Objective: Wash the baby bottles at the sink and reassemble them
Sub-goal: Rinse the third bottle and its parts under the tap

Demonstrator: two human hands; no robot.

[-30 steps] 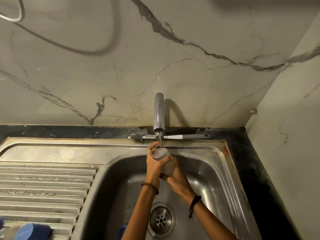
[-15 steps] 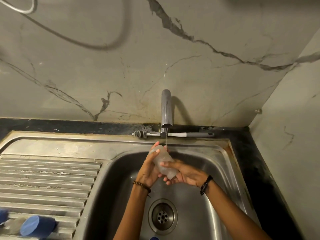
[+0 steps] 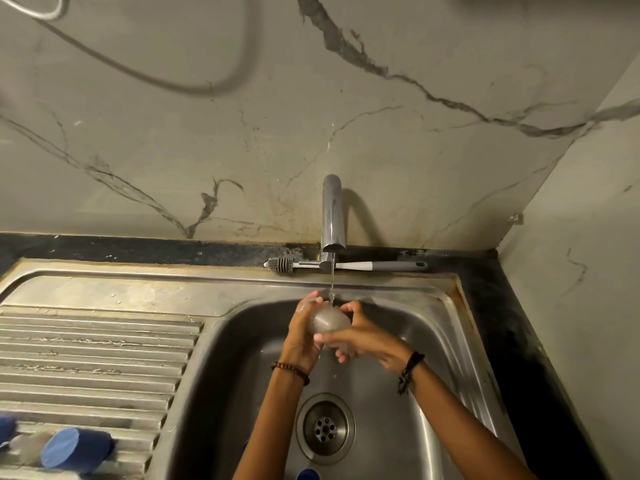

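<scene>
Marble wall [image 3: 381,140] at 12, steel sink [image 3: 433,341] w/ ribbed drainboard [image 3: 90,355] at 9 – blue cap [image 3: 74,449] at 8. Brush [image 3: 346,265] behind tap [image 3: 331,216]. Clear bottle [image 3: 327,322] under the stream, center – left hand [image 3: 302,336] & right hand [image 3: 367,341] both wrapped round it.
</scene>
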